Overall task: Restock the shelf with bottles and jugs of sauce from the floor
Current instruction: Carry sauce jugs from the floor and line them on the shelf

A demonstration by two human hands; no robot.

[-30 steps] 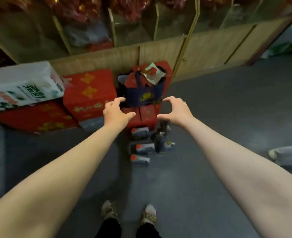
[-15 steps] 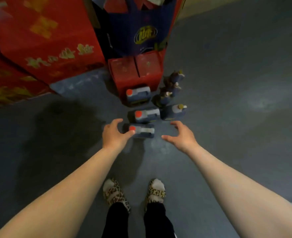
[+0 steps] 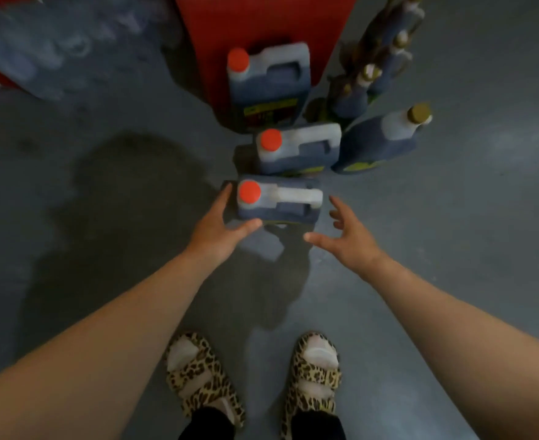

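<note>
We see left hand (image 3: 216,224) fingers spread against nearest jug (image 3: 278,203); right hand (image 3: 346,234) fingers spread, just beside it.

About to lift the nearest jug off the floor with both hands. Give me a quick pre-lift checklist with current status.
1. Left hand on the nearest jug: ok, fingers and thumb lie at its cap-end corner.
2. Right hand on the jug: not ok, open and short of its other end.
3. Red cap seated: cannot tell how tight.
4. Handle free to grab: ok, nothing covers it.
5. Clearance from the middle jug: cannot tell, they look very close or touching.
6. Feet clear of the jug: ok, sandals stand apart from it.
</note>
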